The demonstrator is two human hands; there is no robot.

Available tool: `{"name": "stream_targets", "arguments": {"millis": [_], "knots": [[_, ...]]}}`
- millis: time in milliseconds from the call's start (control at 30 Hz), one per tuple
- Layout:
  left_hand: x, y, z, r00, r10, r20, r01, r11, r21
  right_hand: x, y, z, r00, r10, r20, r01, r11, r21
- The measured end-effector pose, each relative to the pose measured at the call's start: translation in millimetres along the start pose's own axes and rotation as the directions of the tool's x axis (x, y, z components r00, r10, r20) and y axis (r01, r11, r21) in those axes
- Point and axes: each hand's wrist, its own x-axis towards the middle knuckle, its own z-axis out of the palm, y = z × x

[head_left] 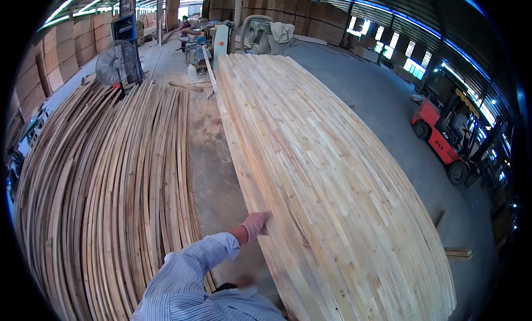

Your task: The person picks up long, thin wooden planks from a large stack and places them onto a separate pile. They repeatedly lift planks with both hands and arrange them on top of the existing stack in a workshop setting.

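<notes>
My left hand (255, 226), in a light pinkish glove and below a blue striped sleeve, is closed at the near left edge of a broad stack of pale wooden strips (332, 182). Its fingers appear to grip the long wooden strip (235, 149) along that edge; the fingertips are partly hidden. Low in the view, close to my body, a blurred brownish shape (244, 281) looks like my right hand. Motion smears it, and its fingers cannot be made out. To the left lies a second, darker stack of long, slightly bowed wooden strips (116, 193).
At the far end stand a woodworking machine (220, 41) and a person (185, 26). A floor fan (115, 63) is behind the left stack. A red forklift (440, 138) stands at right on the grey floor (382, 99). A narrow floor gap (213, 160) separates the stacks.
</notes>
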Motion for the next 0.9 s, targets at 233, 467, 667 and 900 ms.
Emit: {"name": "stream_targets", "arguments": {"millis": [233, 467, 667, 900], "knots": [[51.0, 16.4, -51.7, 0.999, -0.045, 0.022, 0.046, 0.998, -0.048, 83.7, -12.9, 97.0, 0.939, -0.339, 0.056, 0.34, 0.941, 0.005], [-92.7, -134.3, -0.7, 0.709, -0.328, 0.624, 0.291, 0.942, 0.164, 219.4, -90.3, 210.7, 0.865, -0.496, -0.079, 0.455, 0.84, -0.296], [-14.9, -137.9, -7.1, 0.828, -0.306, 0.469, 0.473, 0.831, -0.292, 226.1, -71.8, 217.4, 0.573, -0.777, -0.261, 0.738, 0.628, -0.247], [94.3, -94.8, -68.8, 0.911, -0.211, 0.353, 0.313, 0.913, -0.261, 188.2, 148.5, 231.7, 0.947, 0.045, -0.318, 0.075, 0.932, 0.355]]}}
